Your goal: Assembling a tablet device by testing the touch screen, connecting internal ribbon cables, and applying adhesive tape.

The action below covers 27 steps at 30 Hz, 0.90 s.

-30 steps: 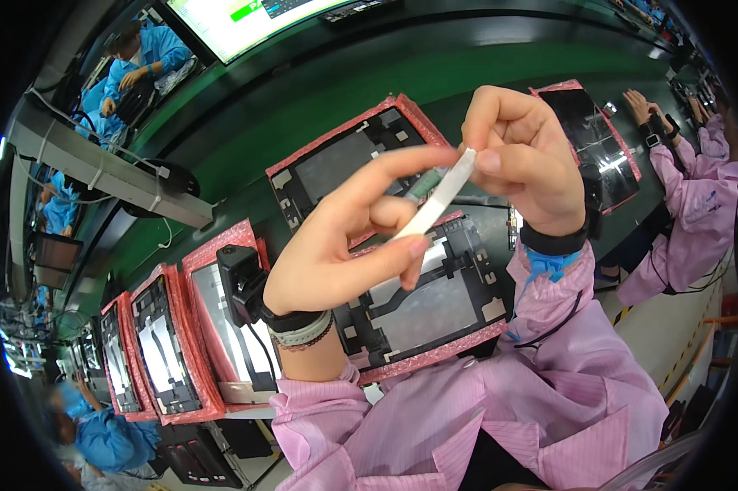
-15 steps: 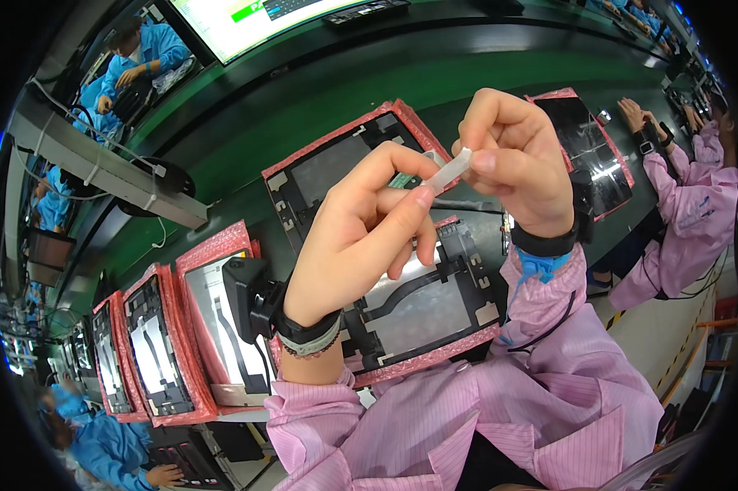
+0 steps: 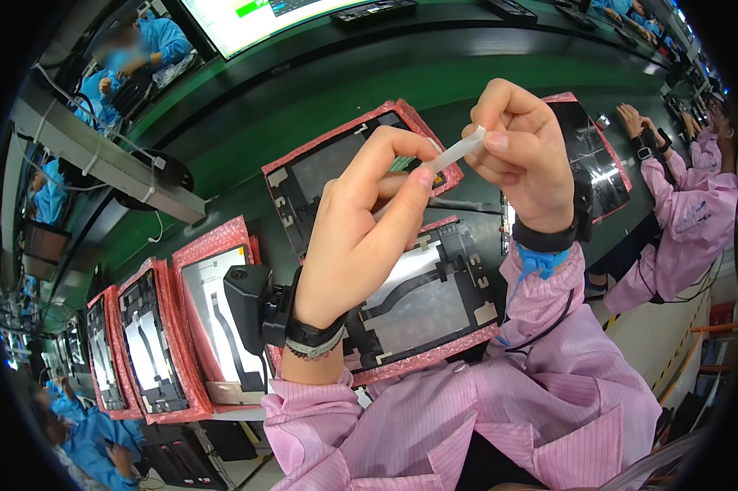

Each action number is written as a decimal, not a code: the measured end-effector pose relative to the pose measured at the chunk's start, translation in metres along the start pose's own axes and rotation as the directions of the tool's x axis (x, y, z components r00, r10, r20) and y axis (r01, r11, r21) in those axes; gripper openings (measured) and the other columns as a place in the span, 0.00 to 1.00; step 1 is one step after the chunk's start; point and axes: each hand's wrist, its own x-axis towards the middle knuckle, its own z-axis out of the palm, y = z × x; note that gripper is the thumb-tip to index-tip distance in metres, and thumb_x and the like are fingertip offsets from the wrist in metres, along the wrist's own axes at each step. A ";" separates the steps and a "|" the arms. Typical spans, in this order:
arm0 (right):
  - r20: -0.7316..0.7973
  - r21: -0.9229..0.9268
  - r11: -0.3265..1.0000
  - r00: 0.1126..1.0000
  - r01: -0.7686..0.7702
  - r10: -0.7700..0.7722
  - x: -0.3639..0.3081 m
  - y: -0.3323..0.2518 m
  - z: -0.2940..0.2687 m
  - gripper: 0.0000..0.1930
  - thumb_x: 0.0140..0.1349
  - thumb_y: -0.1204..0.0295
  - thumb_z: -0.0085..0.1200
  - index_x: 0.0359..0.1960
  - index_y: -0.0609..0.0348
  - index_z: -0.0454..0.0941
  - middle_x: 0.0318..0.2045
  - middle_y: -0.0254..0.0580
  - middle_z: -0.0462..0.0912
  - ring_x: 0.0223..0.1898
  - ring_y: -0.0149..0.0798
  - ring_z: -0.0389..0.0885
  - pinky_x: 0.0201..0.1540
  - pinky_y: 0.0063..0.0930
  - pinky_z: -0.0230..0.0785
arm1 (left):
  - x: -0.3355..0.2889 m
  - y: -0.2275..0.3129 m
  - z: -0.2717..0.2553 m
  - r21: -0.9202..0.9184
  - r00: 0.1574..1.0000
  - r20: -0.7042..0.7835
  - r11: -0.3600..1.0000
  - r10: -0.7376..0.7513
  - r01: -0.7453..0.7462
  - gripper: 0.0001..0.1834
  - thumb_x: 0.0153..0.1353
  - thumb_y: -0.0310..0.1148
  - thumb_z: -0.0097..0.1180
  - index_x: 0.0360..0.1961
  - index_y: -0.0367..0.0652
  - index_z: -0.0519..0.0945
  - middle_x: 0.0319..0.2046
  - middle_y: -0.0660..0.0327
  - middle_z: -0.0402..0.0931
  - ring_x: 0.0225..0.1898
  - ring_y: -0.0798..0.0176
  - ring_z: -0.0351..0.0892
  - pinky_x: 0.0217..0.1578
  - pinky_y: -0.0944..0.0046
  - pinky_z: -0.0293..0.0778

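A small translucent white strip (image 3: 457,152) is stretched between my two hands above the bench. My left hand (image 3: 356,225) pinches its lower left end between thumb and forefinger. At the upper right end, my right hand (image 3: 526,155) grips the strip with thumb and bent fingers. Below them a screen panel (image 3: 422,307) lies with its grey back and black flat cable facing up, on pink bubble wrap. Partly hidden behind my left hand is a second panel (image 3: 324,172), also on pink wrap.
Several panels in pink bubble wrap (image 3: 197,327) lean in a row at the left. A dark glossy panel (image 3: 594,159) lies at the right, near a co-worker in a pink sleeve (image 3: 680,188). A grey metal post (image 3: 107,155) and cables stand at the left; a lit monitor (image 3: 254,24) is behind.
Both hands have risen slightly with the strip, moving a little away from me. More of the strip shows between the fingers. The panels stay in place.
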 end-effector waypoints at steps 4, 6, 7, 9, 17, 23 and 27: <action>-0.010 -0.127 0.987 0.995 -0.099 0.099 0.002 0.004 -0.008 0.03 0.53 0.78 0.48 0.30 0.65 0.70 0.13 0.26 0.62 0.13 0.18 0.52 0.15 0.16 0.42 | 0.006 -0.016 -0.001 0.059 0.996 -0.073 0.997 0.058 -0.054 0.05 0.61 0.29 0.47 0.36 0.40 0.71 0.10 0.66 0.65 0.12 0.74 0.64 0.17 0.69 0.57; 0.003 -0.192 0.971 0.989 -0.144 0.148 0.005 0.004 -0.011 0.04 0.54 0.77 0.48 0.30 0.65 0.71 0.14 0.26 0.62 0.13 0.18 0.53 0.15 0.16 0.43 | 0.009 -0.021 -0.004 0.520 0.966 -0.120 0.843 0.228 -0.134 0.03 0.59 0.28 0.47 0.33 0.41 0.71 0.13 0.60 0.70 0.14 0.60 0.73 0.17 0.62 0.63; -0.038 -0.261 0.950 0.985 -0.171 0.167 0.007 0.004 -0.011 0.05 0.54 0.76 0.48 0.31 0.65 0.72 0.15 0.26 0.63 0.14 0.18 0.54 0.15 0.16 0.44 | 0.009 -0.023 -0.004 0.521 0.966 -0.118 0.843 0.228 -0.135 0.03 0.59 0.28 0.47 0.33 0.41 0.71 0.13 0.60 0.70 0.14 0.60 0.73 0.17 0.62 0.63; -0.080 -0.325 0.925 0.980 -0.199 0.183 0.008 0.004 -0.011 0.06 0.54 0.75 0.48 0.32 0.65 0.73 0.16 0.26 0.64 0.15 0.18 0.55 0.16 0.15 0.46 | 0.009 -0.027 -0.003 0.802 0.915 -0.104 0.576 0.391 -0.156 0.03 0.60 0.29 0.46 0.34 0.43 0.72 0.13 0.60 0.69 0.13 0.62 0.69 0.16 0.64 0.59; 0.091 -0.873 0.480 0.996 0.081 -0.002 0.013 0.024 -0.005 0.13 0.47 0.69 0.54 0.34 0.61 0.79 0.22 0.36 0.68 0.23 0.30 0.66 0.25 0.23 0.57 | 0.011 -0.027 -0.002 0.891 0.954 -0.013 0.437 0.301 -0.126 0.03 0.58 0.30 0.47 0.34 0.46 0.71 0.13 0.58 0.70 0.16 0.54 0.72 0.17 0.58 0.62; 0.130 -0.908 0.405 0.991 0.107 0.031 0.013 0.029 -0.007 0.08 0.46 0.70 0.55 0.27 0.63 0.77 0.23 0.43 0.70 0.25 0.42 0.69 0.28 0.31 0.61 | 0.010 -0.034 -0.003 0.923 0.962 0.004 0.369 0.273 -0.108 0.03 0.58 0.30 0.48 0.33 0.44 0.70 0.14 0.56 0.71 0.17 0.53 0.73 0.17 0.56 0.64; 0.089 -0.939 0.338 0.994 0.063 0.065 0.015 0.034 -0.003 0.07 0.46 0.72 0.54 0.24 0.64 0.75 0.23 0.45 0.69 0.27 0.45 0.71 0.31 0.34 0.63 | 0.012 -0.037 -0.003 0.970 0.961 0.027 0.226 0.274 -0.092 0.09 0.47 0.27 0.51 0.31 0.40 0.68 0.16 0.58 0.73 0.22 0.58 0.77 0.19 0.61 0.70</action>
